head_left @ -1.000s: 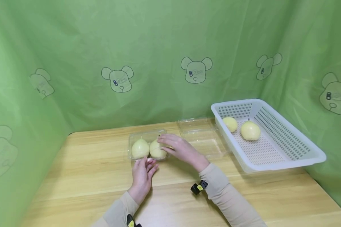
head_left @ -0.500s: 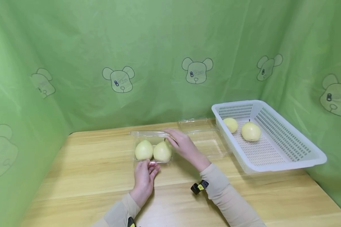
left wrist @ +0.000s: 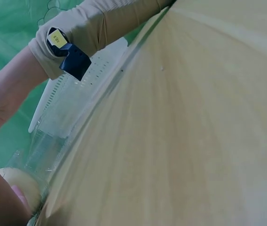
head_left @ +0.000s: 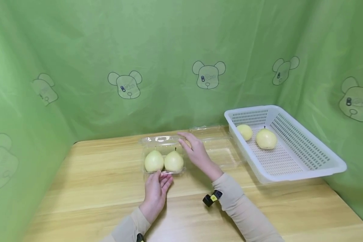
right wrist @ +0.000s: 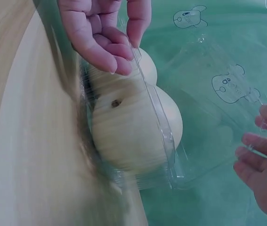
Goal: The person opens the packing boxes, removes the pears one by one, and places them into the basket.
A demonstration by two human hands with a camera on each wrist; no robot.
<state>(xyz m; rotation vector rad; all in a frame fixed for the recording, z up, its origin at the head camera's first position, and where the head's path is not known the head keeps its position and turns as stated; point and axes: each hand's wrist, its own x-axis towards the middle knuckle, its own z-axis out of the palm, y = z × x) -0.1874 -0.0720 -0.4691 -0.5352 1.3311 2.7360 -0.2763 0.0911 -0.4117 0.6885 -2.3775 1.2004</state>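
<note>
A clear plastic box (head_left: 183, 169) with two pale yellow pears, a left pear (head_left: 154, 162) and a right pear (head_left: 173, 162), lies on the table in the head view. Its hinged lid (head_left: 161, 140) is tipped back on the far side. My left hand (head_left: 155, 195) pinches the box's front rim between thumb and fingers, as the right wrist view also shows. At the lid's right end, my right hand (head_left: 196, 154) holds the edge with thumb and fingertips. In the left wrist view, a pear (left wrist: 24, 188) is partly hidden behind the left hand.
Another clear plastic box (head_left: 220, 154) lies just right, its lid laid back. Beyond it a white perforated basket (head_left: 305, 176) holds two more pears (head_left: 266, 138). A green printed curtain (head_left: 169, 101) encloses the back and sides of the wooden table (head_left: 87, 188).
The lid has swung back from over the pears to the far side, with the right hand moving back and slightly right. The box and left hand have shifted slightly right.
</note>
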